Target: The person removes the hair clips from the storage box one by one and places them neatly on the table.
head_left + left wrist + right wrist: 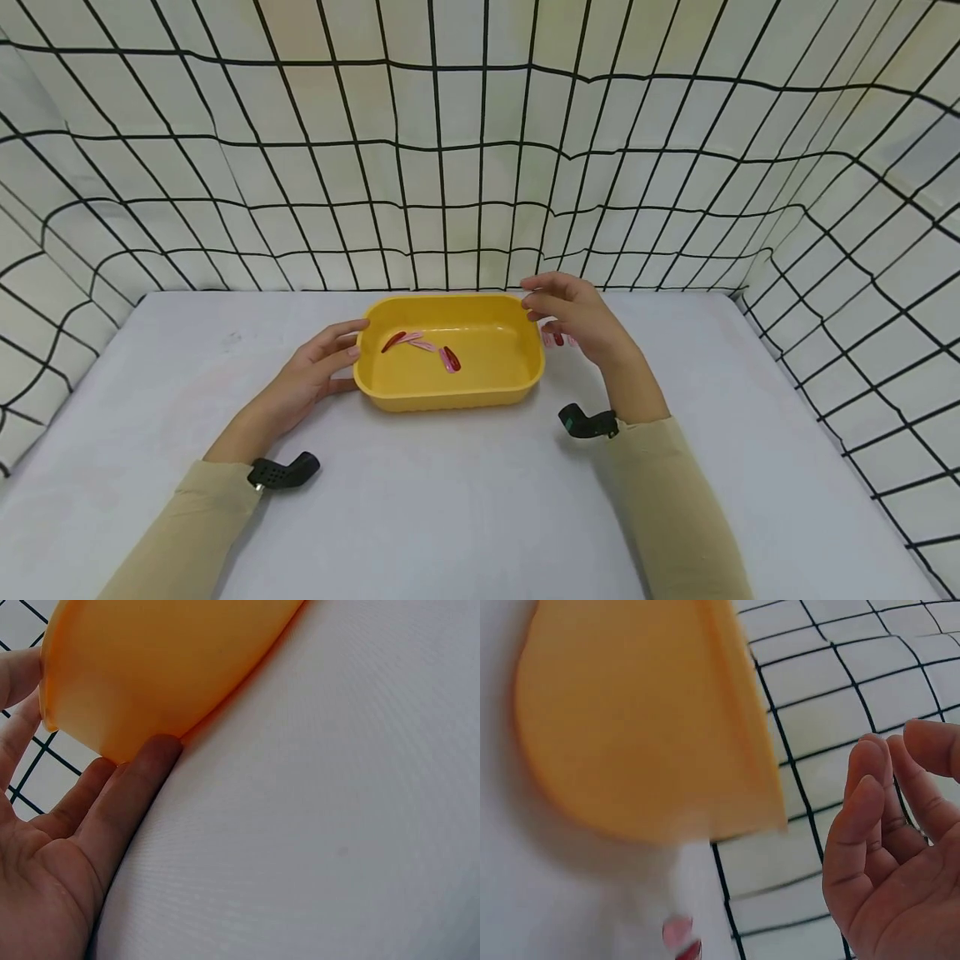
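A yellow plastic tray point(450, 398) stands on the table at the middle of the head view. In it lie several slim pink and red pieces that look like hair clips point(451, 359). My left hand point(315, 367) is at the tray's left end, its fingers lightly bent. In the left wrist view, fingertips point(161, 746) touch the tray's outer wall low down, close to the tabletop. Over the right rim is my right hand point(573, 312), fingers loosely bent and holding nothing; the right wrist view shows it apart from the tray. More pink and red clips point(558, 339) lie partly hidden beneath it.
A white-covered table point(465, 500) carries everything. Black grid netting point(480, 150) in front of a pale backing rises along the back and both sides, close behind the tray. Each wrist wears a black camera mount point(285, 472).
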The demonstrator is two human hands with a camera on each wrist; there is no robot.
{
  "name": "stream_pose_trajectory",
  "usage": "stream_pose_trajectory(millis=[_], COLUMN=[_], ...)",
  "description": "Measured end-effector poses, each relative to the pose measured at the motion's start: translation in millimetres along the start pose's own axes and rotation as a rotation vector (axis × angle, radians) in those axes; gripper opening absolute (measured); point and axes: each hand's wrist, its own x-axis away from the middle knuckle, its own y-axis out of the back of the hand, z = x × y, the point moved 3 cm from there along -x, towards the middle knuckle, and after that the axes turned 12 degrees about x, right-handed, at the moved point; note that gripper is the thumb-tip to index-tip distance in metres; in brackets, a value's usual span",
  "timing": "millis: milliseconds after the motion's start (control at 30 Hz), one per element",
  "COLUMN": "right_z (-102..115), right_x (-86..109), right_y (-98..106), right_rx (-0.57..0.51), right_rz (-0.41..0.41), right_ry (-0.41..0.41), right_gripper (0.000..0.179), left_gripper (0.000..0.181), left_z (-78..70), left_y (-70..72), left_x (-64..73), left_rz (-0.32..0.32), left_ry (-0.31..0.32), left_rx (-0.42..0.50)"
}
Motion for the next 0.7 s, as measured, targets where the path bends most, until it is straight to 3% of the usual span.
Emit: stream_pose_trajectory(millis=[233, 367, 700], right_z=[33.8, 40.1, 34.3], right_x=[-12.6, -16.1, -20.1], right_y=[-25.6, -34.9, -64.1], right_rx=[-0.095, -0.151, -0.039], right_rz=[0.026, 0.018, 0.136], right_ry=[0.079, 0.092, 0.063], right_gripper=[0.027, 0.025, 0.023], left_gripper=[0.055, 0.054, 0.052], left_z=[0.2, 4.7, 4.7], left_y=[3.6, 1.7, 2.2], left_x=[1.3, 1.4, -1.5], left_rz=[0.010, 0.009, -0.017], left_ry=[-0.016, -0.009, -0.004], left_rx=[0.010, 0.011, -0.009])
